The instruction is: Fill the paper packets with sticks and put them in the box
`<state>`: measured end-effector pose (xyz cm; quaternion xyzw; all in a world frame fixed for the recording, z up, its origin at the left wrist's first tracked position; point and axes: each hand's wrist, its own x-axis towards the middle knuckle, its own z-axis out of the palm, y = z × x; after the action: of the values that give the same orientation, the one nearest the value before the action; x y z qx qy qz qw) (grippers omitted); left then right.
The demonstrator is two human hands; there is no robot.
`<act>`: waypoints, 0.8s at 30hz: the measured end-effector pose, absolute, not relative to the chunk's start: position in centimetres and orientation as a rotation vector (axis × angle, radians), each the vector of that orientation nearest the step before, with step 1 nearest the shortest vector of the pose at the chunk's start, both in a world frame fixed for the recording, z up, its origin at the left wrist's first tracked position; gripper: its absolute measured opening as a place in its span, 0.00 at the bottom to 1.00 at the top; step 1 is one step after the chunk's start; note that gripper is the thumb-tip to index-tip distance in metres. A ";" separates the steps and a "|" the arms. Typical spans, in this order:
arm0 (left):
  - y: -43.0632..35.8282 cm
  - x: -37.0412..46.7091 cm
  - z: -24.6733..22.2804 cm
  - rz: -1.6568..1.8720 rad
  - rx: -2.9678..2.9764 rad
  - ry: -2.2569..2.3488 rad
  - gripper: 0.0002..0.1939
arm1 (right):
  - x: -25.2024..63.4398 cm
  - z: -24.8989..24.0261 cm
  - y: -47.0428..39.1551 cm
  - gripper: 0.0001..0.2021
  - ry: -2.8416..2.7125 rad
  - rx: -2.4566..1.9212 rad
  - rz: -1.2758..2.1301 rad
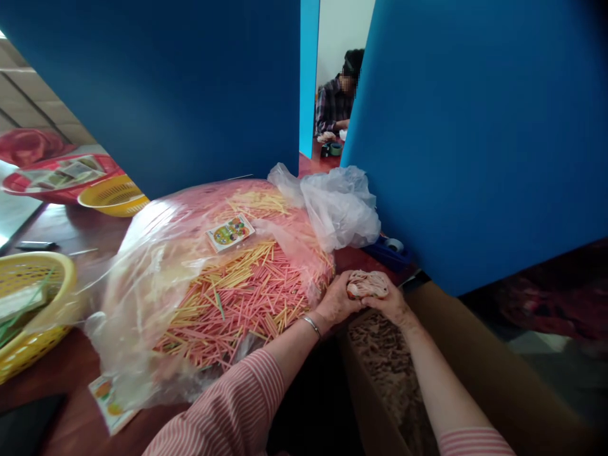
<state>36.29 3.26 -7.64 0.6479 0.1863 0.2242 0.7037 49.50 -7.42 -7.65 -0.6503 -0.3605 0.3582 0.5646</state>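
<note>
smooth blue panels [213, 82], left hand [338, 301] and right hand [393, 305], grip closed round stringy bundle [367, 284]

Tall blue panels [213, 95] flank a narrow gap showing a pale wall [332, 35] behind.

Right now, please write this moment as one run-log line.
left hand, right hand: both holding pale bundle; bag: pink and yellow sticks, small card on top
</note>
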 end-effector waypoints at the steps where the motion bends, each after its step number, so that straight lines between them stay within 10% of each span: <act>1: 3.3 36.4 -7.3 0.511 1.447 0.412 0.36 | 49.5 -7.3 -7.3 0.35 -0.834 -1.547 0.798; 19: 3.6 36.8 -7.8 0.452 1.506 0.382 0.38 | 51.3 -1.5 -6.9 0.46 -1.413 -1.871 0.830; 24: 3.8 36.9 -8.2 0.481 1.703 0.522 0.51 | 49.5 -1.2 -5.2 0.33 -1.792 -2.092 0.614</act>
<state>36.90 3.84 -8.25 0.7356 0.2254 0.2078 0.6040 49.50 -5.22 -1.18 -0.7319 -0.6269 0.2148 0.1588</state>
